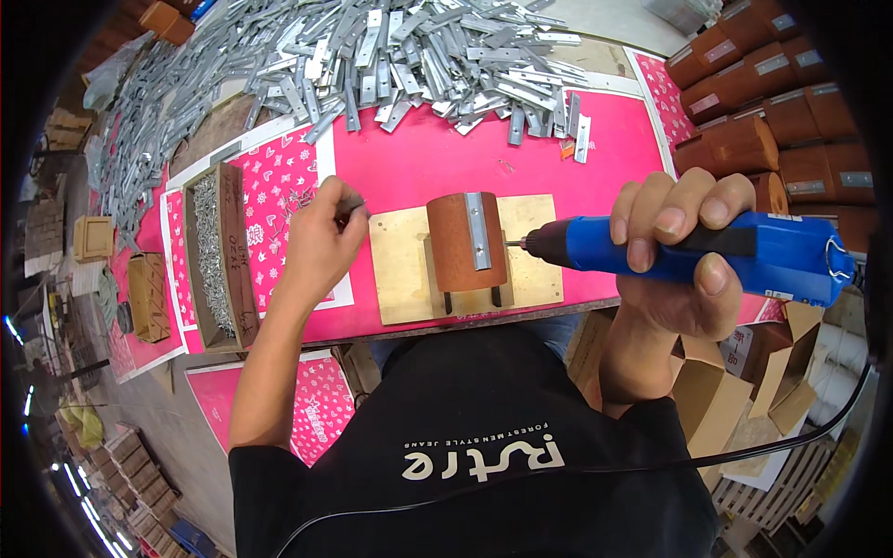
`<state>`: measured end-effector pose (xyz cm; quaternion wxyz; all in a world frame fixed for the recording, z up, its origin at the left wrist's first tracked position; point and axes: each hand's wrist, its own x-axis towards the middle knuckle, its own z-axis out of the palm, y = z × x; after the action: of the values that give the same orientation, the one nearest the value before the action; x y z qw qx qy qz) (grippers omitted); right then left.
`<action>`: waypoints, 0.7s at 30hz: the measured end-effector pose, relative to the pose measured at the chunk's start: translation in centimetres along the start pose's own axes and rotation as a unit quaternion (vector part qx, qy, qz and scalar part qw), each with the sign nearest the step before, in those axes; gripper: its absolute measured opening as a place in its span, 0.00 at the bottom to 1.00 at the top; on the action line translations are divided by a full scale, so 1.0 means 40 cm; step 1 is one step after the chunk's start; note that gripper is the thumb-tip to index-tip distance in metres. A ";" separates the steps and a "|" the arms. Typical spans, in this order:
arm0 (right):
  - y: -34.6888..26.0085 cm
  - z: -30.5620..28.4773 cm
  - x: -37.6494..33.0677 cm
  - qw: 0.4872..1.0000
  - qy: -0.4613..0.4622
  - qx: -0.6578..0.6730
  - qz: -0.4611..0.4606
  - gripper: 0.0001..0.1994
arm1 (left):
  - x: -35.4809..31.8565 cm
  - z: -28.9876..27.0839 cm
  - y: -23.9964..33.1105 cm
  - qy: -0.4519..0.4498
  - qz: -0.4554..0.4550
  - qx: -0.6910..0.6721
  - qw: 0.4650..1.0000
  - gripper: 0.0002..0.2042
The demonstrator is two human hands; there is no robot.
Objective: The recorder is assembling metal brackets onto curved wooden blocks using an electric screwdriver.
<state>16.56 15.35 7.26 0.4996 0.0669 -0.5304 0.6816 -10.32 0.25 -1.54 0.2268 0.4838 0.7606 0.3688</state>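
While the right hand [672, 223] grips a blue screwdriver [781, 253], the left hand [327, 228] curls, grip unclear.

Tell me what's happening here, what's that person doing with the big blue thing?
A person's right hand grips a blue power tool, its thin bit pointing at a brown cylinder with a metal strip on it. The cylinder rests over a wooden board; whether the bit touches the cylinder is hard to tell. The left hand is beside loose screws, its fingers bent together; I can't tell if they hold one. More metal strips lie piled beyond.
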 end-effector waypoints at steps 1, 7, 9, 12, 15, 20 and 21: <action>-0.003 0.000 0.001 1.000 -0.004 0.011 -0.001 0.16 | -0.009 0.003 0.017 0.019 0.013 -0.055 0.998 0.02; -0.010 0.008 0.015 0.999 -0.030 0.035 0.002 0.17 | -0.077 0.021 0.154 -0.117 -0.060 -0.263 0.956 0.08; -0.012 0.015 0.018 0.998 -0.033 0.053 0.002 0.17 | -0.086 0.047 0.177 -0.130 -0.034 -0.292 0.947 0.07; -0.018 0.020 0.025 0.996 -0.047 0.070 0.004 0.18 | -0.087 0.071 0.188 -0.106 0.068 -0.139 0.982 0.06; -0.030 0.031 0.027 0.997 -0.045 0.059 -0.002 0.18 | -0.073 0.106 0.183 -0.021 0.220 -0.012 0.975 0.07; -0.015 0.035 0.029 0.999 -0.027 0.037 0.001 0.16 | -0.080 0.123 0.181 -0.001 0.211 0.001 0.978 0.05; -0.012 0.034 0.025 0.999 -0.027 0.037 0.001 0.16 | -0.080 0.125 0.182 0.002 0.210 -0.002 0.978 0.06</action>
<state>15.83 14.85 8.80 0.4813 0.1033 -0.5180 0.6996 -1.30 0.96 0.97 0.1438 0.6312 0.6418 0.4111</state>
